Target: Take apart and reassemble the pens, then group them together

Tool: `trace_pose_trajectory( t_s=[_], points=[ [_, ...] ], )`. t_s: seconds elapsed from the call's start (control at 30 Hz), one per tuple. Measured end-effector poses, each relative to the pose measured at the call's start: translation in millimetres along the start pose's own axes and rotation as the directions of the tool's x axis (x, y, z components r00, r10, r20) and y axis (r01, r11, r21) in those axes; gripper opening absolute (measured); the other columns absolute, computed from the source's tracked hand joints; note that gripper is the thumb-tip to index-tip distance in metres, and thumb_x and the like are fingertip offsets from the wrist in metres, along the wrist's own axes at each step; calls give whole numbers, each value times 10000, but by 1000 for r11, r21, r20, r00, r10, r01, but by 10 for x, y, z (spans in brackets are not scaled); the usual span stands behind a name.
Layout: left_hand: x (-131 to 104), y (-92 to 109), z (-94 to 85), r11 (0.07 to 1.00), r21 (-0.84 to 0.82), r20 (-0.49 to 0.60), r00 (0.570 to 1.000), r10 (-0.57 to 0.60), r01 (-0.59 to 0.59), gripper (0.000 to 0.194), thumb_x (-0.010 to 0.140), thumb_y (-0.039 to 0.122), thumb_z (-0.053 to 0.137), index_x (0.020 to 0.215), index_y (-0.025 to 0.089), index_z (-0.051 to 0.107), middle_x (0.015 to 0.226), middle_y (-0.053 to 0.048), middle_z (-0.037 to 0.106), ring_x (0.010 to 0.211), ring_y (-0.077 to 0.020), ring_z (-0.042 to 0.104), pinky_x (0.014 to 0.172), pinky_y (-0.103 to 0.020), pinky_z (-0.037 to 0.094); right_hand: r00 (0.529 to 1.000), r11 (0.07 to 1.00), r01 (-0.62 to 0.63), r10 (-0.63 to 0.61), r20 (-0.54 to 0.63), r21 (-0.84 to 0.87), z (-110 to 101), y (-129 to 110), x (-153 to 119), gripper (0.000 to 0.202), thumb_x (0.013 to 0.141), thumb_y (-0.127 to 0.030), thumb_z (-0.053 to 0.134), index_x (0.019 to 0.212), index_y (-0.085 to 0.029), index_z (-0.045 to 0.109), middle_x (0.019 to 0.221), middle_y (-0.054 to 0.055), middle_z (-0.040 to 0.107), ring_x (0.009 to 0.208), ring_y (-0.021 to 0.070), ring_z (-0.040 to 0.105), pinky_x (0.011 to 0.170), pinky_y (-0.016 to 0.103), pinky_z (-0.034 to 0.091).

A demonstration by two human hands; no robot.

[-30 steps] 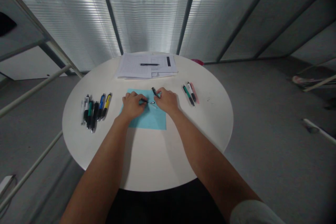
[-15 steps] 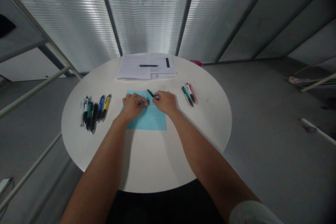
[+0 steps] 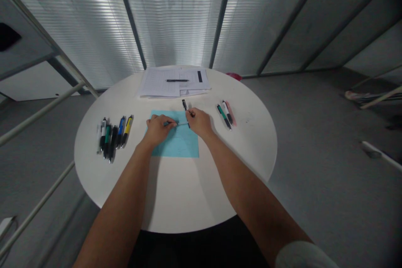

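Note:
My left hand [image 3: 158,128] is closed at the fingertips around a short dark pen barrel [image 3: 166,124], over the left side of a light-blue sheet [image 3: 176,146]. A thin pale rod [image 3: 182,124], like a pen refill, runs from those fingertips toward the right hand; where it ends is hard to make out. Pinched in my right hand [image 3: 199,121] is a black pen [image 3: 184,104], tilted, its clip end pointing away from me. The fingers hide its middle, and a dark end shows below them.
Several pens [image 3: 113,138] lie at the left of the round white table [image 3: 176,201]. A green pen [image 3: 224,117] and a white pen [image 3: 228,111] lie on the right beside a pink slip [image 3: 232,118]. Stacked papers [image 3: 160,81] with a dark pen [image 3: 177,80] are at the back.
My right hand has shifted slightly right, away from the left, and its black pen stands steeper. A pale rod now shows between the hands. The left hand has barely moved.

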State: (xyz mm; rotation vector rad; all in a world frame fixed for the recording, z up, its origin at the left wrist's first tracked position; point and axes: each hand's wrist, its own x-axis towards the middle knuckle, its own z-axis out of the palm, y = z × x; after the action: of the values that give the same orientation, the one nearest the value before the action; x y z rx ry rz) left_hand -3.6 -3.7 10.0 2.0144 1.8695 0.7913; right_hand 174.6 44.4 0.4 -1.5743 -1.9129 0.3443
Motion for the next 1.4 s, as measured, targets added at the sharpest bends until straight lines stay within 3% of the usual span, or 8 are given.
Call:
trace_pose_trajectory(
  t_s=[0.27, 0.53, 0.63, 0.77, 1.0, 1.23, 1.4],
  points=[
    [29, -12, -24, 993, -116, -58, 998, -23, 16, 307, 837, 463, 545, 874, 248, 762, 931, -36, 733, 976, -250, 579, 920, -390, 415, 960, 903, -106, 203, -195, 416, -14, 74, 81, 346, 929, -443, 408, 924, -175, 627, 809, 34, 691, 753, 153, 636, 725, 264, 463],
    [57, -26, -7, 965, -256, -45, 996, -79, 65, 286, 806, 412, 584, 878, 200, 762, 877, -67, 739, 883, -220, 629, 801, -333, 487, 909, 552, -128, 398, -125, 824, -22, 69, 140, 278, 872, -466, 541, 870, -192, 496, 619, -26, 647, 444, 82, 556, 424, 175, 386],
    [63, -37, 7, 955, -289, -50, 996, -78, 60, 281, 809, 405, 584, 884, 201, 761, 870, -71, 737, 866, -220, 629, 797, -349, 492, 888, 473, -131, 446, -109, 872, -42, 72, 158, 307, 850, -488, 571, 858, -198, 474, 603, -39, 637, 418, 77, 559, 370, 161, 343],
    [65, -62, 27, 958, -283, -48, 997, -66, 49, 288, 820, 419, 580, 890, 203, 758, 885, -73, 735, 868, -219, 626, 818, -363, 483, 873, 435, -141, 479, -96, 889, -65, 80, 165, 302, 853, -482, 564, 860, -195, 468, 603, -38, 644, 404, 75, 564, 347, 155, 335],
    [64, -90, 38, 971, -239, -84, 996, -18, -2, 291, 841, 429, 559, 875, 214, 753, 923, -67, 733, 865, -218, 618, 861, -387, 461, 902, 455, -115, 421, -100, 883, -56, 78, 145, 277, 837, -447, 593, 864, -207, 458, 576, -62, 628, 375, 76, 556, 337, 151, 321],
    [70, -77, 36, 968, -251, -76, 996, -42, 21, 297, 830, 438, 555, 875, 222, 754, 925, -68, 735, 882, -227, 618, 865, -394, 468, 914, 438, -80, 390, -110, 895, -103, 48, 105, 345, 809, -518, 604, 824, -218, 434, 584, -53, 639, 350, 73, 533, 328, 156, 289],
    [80, -108, 55, 963, -268, -79, 997, -17, -5, 281, 831, 424, 567, 869, 216, 752, 910, -68, 732, 857, -216, 624, 841, -385, 473, 936, 378, -88, 347, -53, 922, -132, 44, 82, 340, 799, -497, 604, 785, -223, 403, 610, -21, 679, 352, 81, 532, 331, 168, 287]
  ],
)
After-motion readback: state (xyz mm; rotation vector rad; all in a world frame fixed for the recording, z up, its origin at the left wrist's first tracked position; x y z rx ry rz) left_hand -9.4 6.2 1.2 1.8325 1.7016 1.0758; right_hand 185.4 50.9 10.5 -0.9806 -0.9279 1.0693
